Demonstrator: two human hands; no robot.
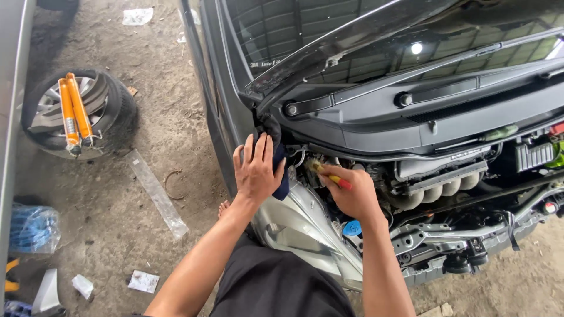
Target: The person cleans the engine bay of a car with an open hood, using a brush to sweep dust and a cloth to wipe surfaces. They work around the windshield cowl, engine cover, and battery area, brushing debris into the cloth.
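2 bare hands work at the centre of the head view, at the corner of an open engine bay (pixel 446 194): the left hand (pixel 257 167) lies flat with fingers spread on a dark blue cloth (pixel 282 176) draped over the grey car's fender edge, while the right hand (pixel 352 194), just beside it, is closed around a yellow-and-red handled tool (pixel 335 179) whose tip points into the bay. At the upper left of the frame, 2 orange shock absorbers (pixel 73 111) rest on a wheel (pixel 79 111) lying on the dirt floor.
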